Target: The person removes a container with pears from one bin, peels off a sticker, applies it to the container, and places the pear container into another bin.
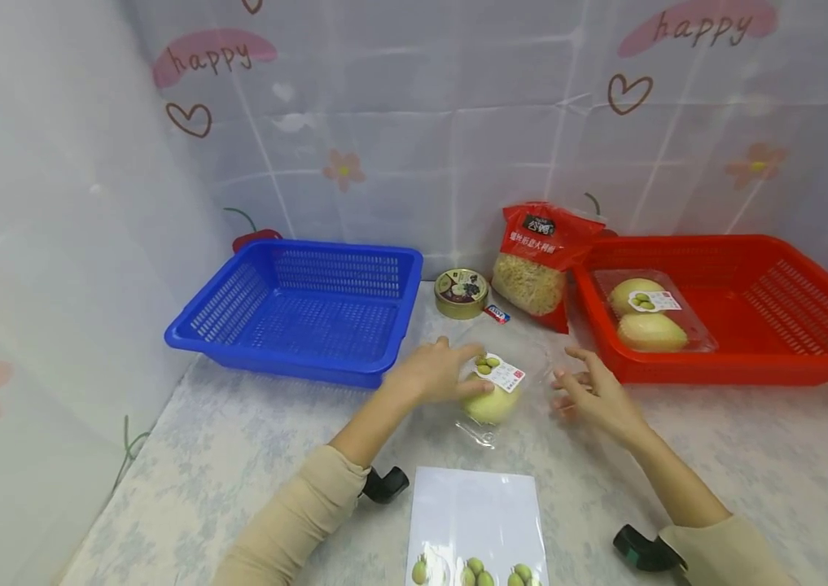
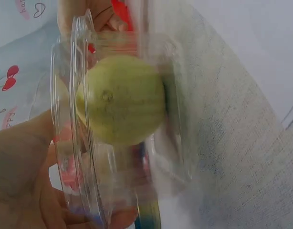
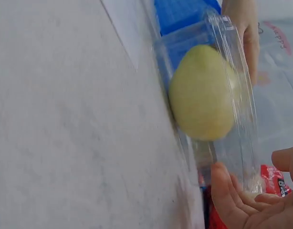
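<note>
A clear plastic clamshell box (image 1: 490,435) holding pale yellow-green melons (image 1: 488,407) is at the middle of the table, a white label (image 1: 505,374) with a fruit picture on its lid. My left hand (image 1: 434,373) grips the box by its left side, thumb toward the near part of the lid. In the left wrist view, fingers (image 2: 122,217) of that hand reach past the rim, and one melon (image 2: 121,100) shows through the clear wall. Just off the right side of the box, my right hand (image 1: 600,403) holds nothing, its fingers loosely bent toward it.
At the left stands a blue basket (image 1: 377,376). A red basket (image 1: 729,370) at the right contains a similar melon pack (image 1: 651,334). Behind the box are a round tin (image 1: 461,293), a small packet (image 1: 497,314) and a red pasta bag (image 1: 538,260). A printed sheet (image 1: 475,513) lies in front.
</note>
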`<state>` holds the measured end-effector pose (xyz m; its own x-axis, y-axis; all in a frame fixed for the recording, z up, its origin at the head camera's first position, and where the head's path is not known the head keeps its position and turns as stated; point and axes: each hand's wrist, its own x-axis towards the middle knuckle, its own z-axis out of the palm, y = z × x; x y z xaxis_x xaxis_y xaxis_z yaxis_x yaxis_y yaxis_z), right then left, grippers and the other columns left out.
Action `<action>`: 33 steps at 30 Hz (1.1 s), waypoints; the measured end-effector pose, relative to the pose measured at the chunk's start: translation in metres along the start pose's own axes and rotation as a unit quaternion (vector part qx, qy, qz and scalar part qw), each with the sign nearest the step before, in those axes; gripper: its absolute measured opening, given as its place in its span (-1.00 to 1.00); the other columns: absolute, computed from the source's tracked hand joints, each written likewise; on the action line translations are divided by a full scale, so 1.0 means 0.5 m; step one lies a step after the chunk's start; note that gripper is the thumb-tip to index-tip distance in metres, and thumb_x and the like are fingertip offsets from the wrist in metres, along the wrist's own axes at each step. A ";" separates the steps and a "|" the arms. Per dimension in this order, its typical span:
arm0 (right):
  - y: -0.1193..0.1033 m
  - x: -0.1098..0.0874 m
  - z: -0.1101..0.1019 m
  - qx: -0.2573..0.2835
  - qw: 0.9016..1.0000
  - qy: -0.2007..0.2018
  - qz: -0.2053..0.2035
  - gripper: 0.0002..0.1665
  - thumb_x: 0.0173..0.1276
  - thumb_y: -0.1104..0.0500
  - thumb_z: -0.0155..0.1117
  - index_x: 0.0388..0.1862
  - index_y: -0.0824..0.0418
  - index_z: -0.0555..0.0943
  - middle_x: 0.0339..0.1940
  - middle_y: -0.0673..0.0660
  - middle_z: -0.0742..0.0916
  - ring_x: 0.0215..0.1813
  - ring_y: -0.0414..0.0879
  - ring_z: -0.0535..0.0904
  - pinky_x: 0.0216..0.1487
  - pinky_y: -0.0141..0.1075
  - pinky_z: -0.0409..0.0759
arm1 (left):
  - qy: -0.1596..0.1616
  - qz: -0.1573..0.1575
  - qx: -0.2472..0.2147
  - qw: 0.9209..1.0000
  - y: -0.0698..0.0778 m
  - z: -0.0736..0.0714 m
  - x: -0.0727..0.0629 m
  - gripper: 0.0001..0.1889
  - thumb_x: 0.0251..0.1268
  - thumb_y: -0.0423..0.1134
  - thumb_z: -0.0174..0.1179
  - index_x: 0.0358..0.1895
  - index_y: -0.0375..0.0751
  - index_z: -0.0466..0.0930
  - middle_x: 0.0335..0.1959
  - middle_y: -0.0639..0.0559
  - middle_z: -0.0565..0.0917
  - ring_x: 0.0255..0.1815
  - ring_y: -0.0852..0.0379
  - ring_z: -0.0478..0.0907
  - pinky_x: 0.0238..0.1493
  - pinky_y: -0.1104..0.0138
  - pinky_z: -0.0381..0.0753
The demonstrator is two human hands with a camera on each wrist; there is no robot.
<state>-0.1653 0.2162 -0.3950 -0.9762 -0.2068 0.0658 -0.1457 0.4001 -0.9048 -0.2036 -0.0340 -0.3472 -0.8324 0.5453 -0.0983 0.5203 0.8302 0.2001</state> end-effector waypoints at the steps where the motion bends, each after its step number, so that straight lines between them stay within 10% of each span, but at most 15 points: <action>1: -0.005 -0.002 0.004 0.038 0.998 -0.027 0.029 -0.26 0.49 0.10 -0.02 0.43 0.41 -0.07 -0.15 0.48 0.60 -0.31 0.14 0.68 -0.34 -0.17 0.68 | -0.007 -0.002 -0.001 1.000 0.003 0.001 -0.001 -0.40 0.24 0.30 0.02 0.31 0.18 0.34 0.12 -0.18 0.54 0.09 -0.18 0.49 -0.01 0.05 0.53; 6: -0.025 -0.004 0.023 0.066 0.990 -0.098 0.079 -0.08 0.45 0.06 0.03 0.47 0.38 -0.26 -0.30 0.28 0.60 -0.46 0.01 0.63 -0.34 -0.17 0.67 | -0.030 -0.002 -0.018 0.999 0.015 0.005 -0.010 -0.31 0.29 0.26 0.01 0.43 0.09 0.19 0.18 -0.15 0.53 0.14 -0.15 0.50 0.10 0.09 0.50; 11: -0.032 0.000 0.022 0.006 0.996 -0.072 0.060 -0.09 0.36 0.05 0.17 0.45 0.43 -0.06 -0.23 0.29 0.63 -0.47 -0.04 0.57 -0.37 -0.27 0.61 | -0.020 -0.027 -0.100 0.994 0.008 0.009 -0.014 -0.20 0.18 0.17 0.20 0.43 -0.10 0.18 -0.12 -0.16 0.67 -0.40 0.06 0.68 -0.12 0.29 0.57; 21: -0.052 -0.007 -0.011 -0.007 0.999 -0.035 -0.008 -0.18 0.32 0.16 0.22 0.42 0.45 0.09 -0.39 0.19 0.57 -0.47 -0.14 0.54 -0.38 -0.32 0.59 | 0.008 -0.033 -0.370 0.928 -0.004 -0.015 -0.042 -0.01 0.00 -0.21 0.43 0.47 -0.17 -0.02 -0.51 -0.18 0.56 -0.58 -0.13 0.65 -0.37 0.28 0.62; 33: -0.113 -0.022 -0.096 -0.032 0.994 0.061 -0.089 -0.30 0.36 0.18 0.18 0.42 0.30 0.21 -0.25 0.11 0.52 -0.23 -0.33 0.58 -0.36 -0.43 0.62 | 0.109 0.091 -0.432 0.891 0.045 -0.063 -0.038 0.05 -0.03 -0.37 0.43 0.50 -0.02 -0.08 -0.14 -0.17 0.37 -0.44 0.16 0.62 -0.41 0.38 0.61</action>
<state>-0.1543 0.2389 -0.3244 -0.9458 -0.1708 0.2763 -0.3236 0.4234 -0.8461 -0.1821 -0.0292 -0.3099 -0.8162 0.5472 0.1854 0.3879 0.2812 0.8778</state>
